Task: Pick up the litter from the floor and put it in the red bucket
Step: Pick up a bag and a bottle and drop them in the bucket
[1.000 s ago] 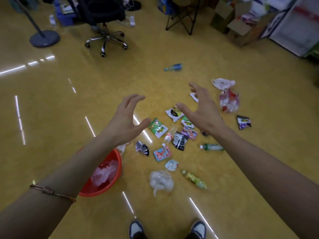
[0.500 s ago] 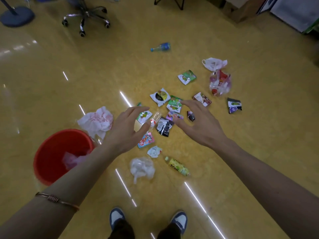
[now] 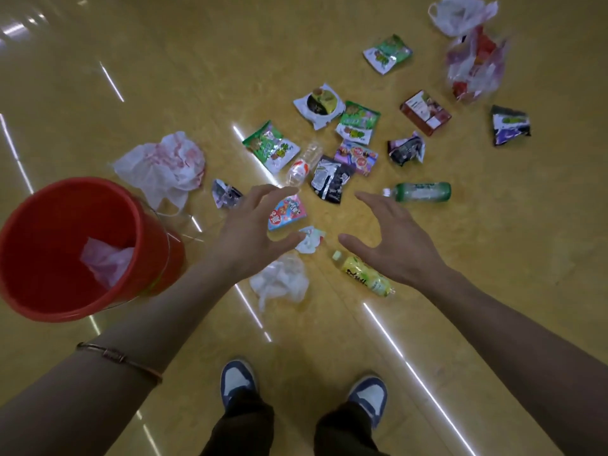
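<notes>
The red bucket stands on the floor at the left, with a pale plastic bag inside it. Litter lies scattered ahead: several snack wrappers, a blue-pink packet, a crumpled white scrap, a clear plastic bag, a yellow-green bottle and a green bottle. My left hand hovers with spread fingers over the blue-pink packet, holding nothing. My right hand hovers spread and empty above the yellow-green bottle, near the white scrap.
A white and red plastic bag lies behind the bucket. Another white bag and a clear bag with red contents sit at the far right. My two shoes stand on the shiny yellow floor below the litter.
The view has tilted down and closer to the floor. Both hands have lowered towards the nearer litter, still spread and empty. The bucket now appears larger at the left.
</notes>
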`<state>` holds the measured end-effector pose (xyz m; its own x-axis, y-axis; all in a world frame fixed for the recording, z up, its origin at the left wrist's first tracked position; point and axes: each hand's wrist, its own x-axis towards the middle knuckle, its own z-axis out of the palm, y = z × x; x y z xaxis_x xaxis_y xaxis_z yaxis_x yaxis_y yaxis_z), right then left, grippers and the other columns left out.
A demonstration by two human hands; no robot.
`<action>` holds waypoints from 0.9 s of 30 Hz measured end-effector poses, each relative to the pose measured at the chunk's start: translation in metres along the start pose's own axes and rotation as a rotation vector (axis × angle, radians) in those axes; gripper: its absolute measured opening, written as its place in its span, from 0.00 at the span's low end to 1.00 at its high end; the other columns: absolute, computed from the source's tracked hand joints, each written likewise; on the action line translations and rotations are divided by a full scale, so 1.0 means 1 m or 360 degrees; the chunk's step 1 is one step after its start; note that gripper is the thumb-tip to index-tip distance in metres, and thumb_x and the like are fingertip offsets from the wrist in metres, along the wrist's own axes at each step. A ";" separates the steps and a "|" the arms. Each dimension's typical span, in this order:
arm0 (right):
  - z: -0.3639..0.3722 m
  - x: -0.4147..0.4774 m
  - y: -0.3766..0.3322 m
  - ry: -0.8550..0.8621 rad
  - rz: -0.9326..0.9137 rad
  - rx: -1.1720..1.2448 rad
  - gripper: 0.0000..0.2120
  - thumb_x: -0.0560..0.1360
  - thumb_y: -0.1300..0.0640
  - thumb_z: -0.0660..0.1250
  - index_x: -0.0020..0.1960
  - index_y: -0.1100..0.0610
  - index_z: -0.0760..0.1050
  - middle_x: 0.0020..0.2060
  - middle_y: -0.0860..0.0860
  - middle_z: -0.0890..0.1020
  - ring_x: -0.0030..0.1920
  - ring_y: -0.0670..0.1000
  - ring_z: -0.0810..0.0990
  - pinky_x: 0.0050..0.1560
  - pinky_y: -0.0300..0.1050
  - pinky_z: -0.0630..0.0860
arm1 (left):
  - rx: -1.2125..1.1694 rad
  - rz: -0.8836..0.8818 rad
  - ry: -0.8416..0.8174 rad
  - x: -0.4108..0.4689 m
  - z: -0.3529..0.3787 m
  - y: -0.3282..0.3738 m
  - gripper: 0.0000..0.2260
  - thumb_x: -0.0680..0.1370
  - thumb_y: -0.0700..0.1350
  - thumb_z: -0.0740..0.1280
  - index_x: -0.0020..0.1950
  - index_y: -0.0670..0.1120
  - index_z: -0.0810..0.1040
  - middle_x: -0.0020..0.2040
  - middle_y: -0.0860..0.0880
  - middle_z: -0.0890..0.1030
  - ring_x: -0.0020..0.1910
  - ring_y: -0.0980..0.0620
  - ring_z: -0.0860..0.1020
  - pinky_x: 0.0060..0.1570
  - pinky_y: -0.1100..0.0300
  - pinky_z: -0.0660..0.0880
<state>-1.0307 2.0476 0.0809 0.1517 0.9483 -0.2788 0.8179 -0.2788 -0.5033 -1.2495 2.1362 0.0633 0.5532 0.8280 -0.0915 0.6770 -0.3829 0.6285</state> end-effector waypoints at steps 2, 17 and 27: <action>0.030 0.008 0.015 -0.0017 -0.0002 -0.0013 0.35 0.73 0.37 0.63 0.75 0.45 0.55 0.73 0.45 0.62 0.72 0.49 0.61 0.66 0.47 0.62 | -0.0023 0.0033 0.0007 0.000 0.027 -0.019 0.31 0.67 0.65 0.63 0.68 0.55 0.70 0.64 0.50 0.70 0.61 0.49 0.70 0.60 0.48 0.71; 0.198 0.069 0.123 -0.0083 -0.0030 -0.0048 0.37 0.72 0.37 0.65 0.75 0.45 0.54 0.73 0.45 0.61 0.72 0.49 0.60 0.71 0.49 0.59 | 0.0580 -0.0093 -0.0613 0.019 0.208 -0.157 0.50 0.62 0.66 0.72 0.74 0.63 0.44 0.75 0.50 0.49 0.73 0.43 0.52 0.68 0.39 0.60; 0.252 0.097 0.177 -0.0120 0.0015 -0.0181 0.39 0.71 0.36 0.66 0.76 0.45 0.53 0.74 0.46 0.60 0.73 0.50 0.58 0.72 0.51 0.58 | 0.1012 -0.0244 -0.1041 0.011 0.275 -0.230 0.56 0.61 0.69 0.72 0.65 0.70 0.25 0.74 0.52 0.29 0.74 0.37 0.35 0.64 0.26 0.54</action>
<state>-1.0116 2.0519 -0.2413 0.1209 0.9304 -0.3461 0.8749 -0.2646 -0.4057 -1.2655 2.1209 -0.2951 0.4684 0.5660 -0.6784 0.7975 -0.6013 0.0490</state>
